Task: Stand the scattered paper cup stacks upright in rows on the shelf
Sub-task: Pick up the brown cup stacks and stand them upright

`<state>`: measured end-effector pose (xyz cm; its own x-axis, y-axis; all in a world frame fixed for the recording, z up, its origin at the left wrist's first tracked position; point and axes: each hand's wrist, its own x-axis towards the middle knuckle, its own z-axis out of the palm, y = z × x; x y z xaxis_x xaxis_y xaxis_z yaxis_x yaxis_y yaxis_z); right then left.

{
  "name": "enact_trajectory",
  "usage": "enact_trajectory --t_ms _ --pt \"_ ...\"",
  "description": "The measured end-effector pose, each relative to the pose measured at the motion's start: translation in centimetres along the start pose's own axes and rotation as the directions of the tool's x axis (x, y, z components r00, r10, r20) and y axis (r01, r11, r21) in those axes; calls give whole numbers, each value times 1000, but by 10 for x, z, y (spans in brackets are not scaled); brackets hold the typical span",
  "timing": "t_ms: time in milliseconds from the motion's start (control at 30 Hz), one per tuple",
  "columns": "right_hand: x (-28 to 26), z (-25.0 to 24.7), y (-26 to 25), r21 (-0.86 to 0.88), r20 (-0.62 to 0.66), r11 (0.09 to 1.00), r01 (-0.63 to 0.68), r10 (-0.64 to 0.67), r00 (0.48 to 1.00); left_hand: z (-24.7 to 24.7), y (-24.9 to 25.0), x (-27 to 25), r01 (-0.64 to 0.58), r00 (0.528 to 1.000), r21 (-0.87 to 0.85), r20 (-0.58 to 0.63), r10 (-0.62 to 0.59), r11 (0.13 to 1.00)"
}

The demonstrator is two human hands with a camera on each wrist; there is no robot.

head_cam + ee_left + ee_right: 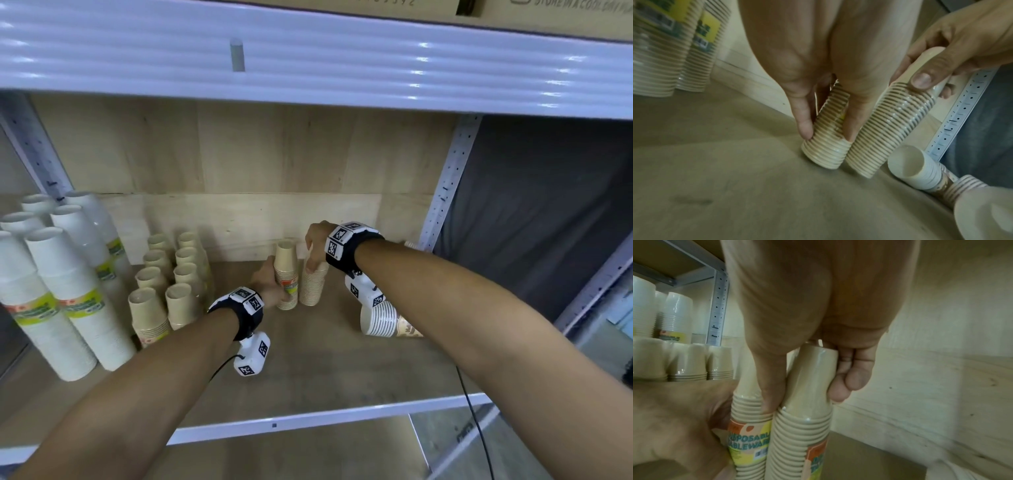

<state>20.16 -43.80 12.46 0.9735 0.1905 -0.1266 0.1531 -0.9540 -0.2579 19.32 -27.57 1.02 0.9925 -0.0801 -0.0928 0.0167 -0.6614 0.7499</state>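
Observation:
Two beige paper cup stacks stand upright side by side, rims down, at the middle of the wooden shelf [308,370]. My left hand [272,286] grips the left stack [287,274] around its lower half, thumb and fingers [804,123] on either side of it [826,155]. My right hand [312,265] holds the right stack [312,291] from above near its top, thumb on one side and curled fingers [846,382] behind it [801,443]. Both stacks are wrapped in film with printed labels. The two stacks touch at their bases.
A white cup stack with a brown pattern [380,320] lies on its side right of my hands, by the perforated post [445,192]. Two rows of upright beige stacks [171,274] stand to the left. Taller white stacks [68,291] stand further left.

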Motion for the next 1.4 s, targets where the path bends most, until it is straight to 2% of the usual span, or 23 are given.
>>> enact_trajectory --t_ms 300,567,800,967,1200,1400 --pt "6 14 1 -39 -20 999 18 -19 1000 4 -5 -3 -10 1000 -44 -7 9 999" --pt "0 -4 -13 -155 31 986 56 -52 998 -37 40 -2 -141 990 -131 -23 139 981" --pt "5 -5 -13 -185 108 981 66 -46 993 -51 60 -2 -188 981 -2 -45 188 982" --pt "3 -2 -9 -187 2 982 8 -8 1000 -51 62 -4 -205 979 2 -18 205 979" --pt "1 -5 -5 -131 39 989 68 -63 997 -53 60 -4 -185 982 81 -14 187 979" --pt "4 -3 -11 -94 13 995 -10 11 1000 -55 64 -8 -208 978 87 11 208 974"
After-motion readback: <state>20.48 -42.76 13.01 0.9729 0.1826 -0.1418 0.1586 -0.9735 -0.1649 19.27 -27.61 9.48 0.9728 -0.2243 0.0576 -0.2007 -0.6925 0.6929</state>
